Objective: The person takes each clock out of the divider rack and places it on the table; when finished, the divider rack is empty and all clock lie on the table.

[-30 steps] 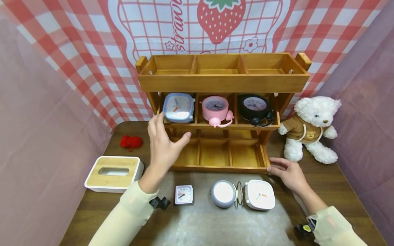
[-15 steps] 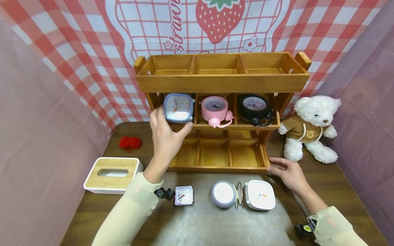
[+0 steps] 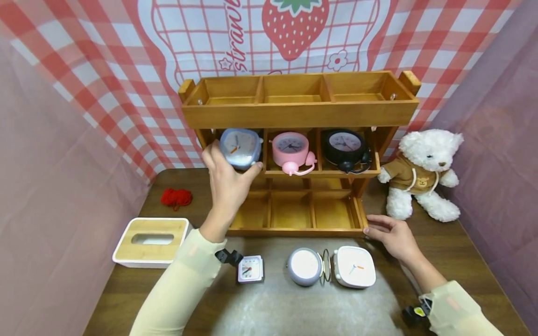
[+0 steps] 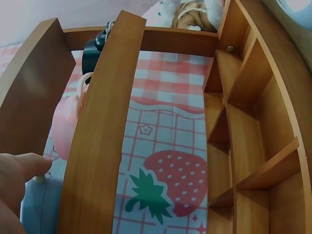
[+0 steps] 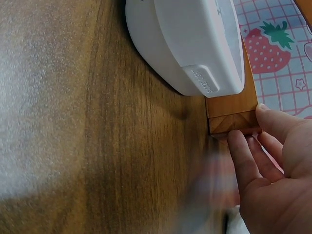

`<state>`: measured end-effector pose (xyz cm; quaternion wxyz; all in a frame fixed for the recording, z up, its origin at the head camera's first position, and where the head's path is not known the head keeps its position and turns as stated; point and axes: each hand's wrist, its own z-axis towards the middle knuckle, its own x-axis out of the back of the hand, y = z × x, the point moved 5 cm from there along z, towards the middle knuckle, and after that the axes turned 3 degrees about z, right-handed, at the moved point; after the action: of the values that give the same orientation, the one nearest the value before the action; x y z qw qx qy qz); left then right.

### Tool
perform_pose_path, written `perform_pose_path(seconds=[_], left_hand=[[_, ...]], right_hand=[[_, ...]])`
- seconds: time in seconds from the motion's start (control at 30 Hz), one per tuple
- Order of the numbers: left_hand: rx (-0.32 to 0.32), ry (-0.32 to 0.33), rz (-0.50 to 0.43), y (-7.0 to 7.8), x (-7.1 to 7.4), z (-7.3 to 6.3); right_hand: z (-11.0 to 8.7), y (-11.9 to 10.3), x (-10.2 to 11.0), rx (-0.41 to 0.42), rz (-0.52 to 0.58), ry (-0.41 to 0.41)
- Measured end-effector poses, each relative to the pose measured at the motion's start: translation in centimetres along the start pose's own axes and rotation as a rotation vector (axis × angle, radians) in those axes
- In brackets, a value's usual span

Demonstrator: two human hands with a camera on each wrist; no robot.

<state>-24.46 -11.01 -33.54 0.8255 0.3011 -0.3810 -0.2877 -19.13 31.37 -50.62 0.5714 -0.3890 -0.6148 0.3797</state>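
In the head view my left hand (image 3: 229, 179) grips a light blue alarm clock (image 3: 240, 148) in the left compartment of the wooden shelf's middle tier, thumb and fingers on opposite sides. The clock looks slightly tilted. In the left wrist view its edge (image 4: 41, 204) shows beneath my thumb. Beside it in that tier sit a pink alarm clock (image 3: 291, 147) and a black alarm clock (image 3: 345, 147). My right hand (image 3: 392, 235) holds the lower right front corner of the wooden shelf (image 3: 294, 114); the right wrist view shows thumb and fingertips on that corner (image 5: 234, 122).
On the table before the shelf lie a small square clock (image 3: 250, 269), a round grey clock (image 3: 304, 266) and a white clock (image 3: 355, 267). A tissue box (image 3: 153, 226) and red yarn (image 3: 176, 197) are at left, a white teddy bear (image 3: 424, 172) at right.
My left hand has moved in to the blue clock; its fingers and thumb have closed on it, and the clock has tilted slightly. The right hand stays at the shelf corner.
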Motion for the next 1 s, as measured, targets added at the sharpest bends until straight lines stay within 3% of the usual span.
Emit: perform_pose_path(seconds=[0.17,0.3,0.57,0.77,1.0], left_hand=[[0.047,-0.003,-0.022,-0.2,-0.1,0.3],[0.043,0.006,-0.040,-0.3,0.0,0.6],[-0.019,0.041,-0.089,-0.3,1.0,1.1],[-0.101,0.045,-0.151,0.4,2.4,0.8],[-0.126,-0.001,-0.213,0.9,4.1,-0.1]], right_hand=[[0.0,0.1,0.0,0.016,0.002,0.005],[0.0,0.1,0.0,0.021,0.016,0.008],[0.0,0.1,0.0,0.013,0.025,0.008],[0.0,0.0,0.0,0.014,0.020,0.002],[0.0,0.0,0.0,0.001,0.000,0.002]])
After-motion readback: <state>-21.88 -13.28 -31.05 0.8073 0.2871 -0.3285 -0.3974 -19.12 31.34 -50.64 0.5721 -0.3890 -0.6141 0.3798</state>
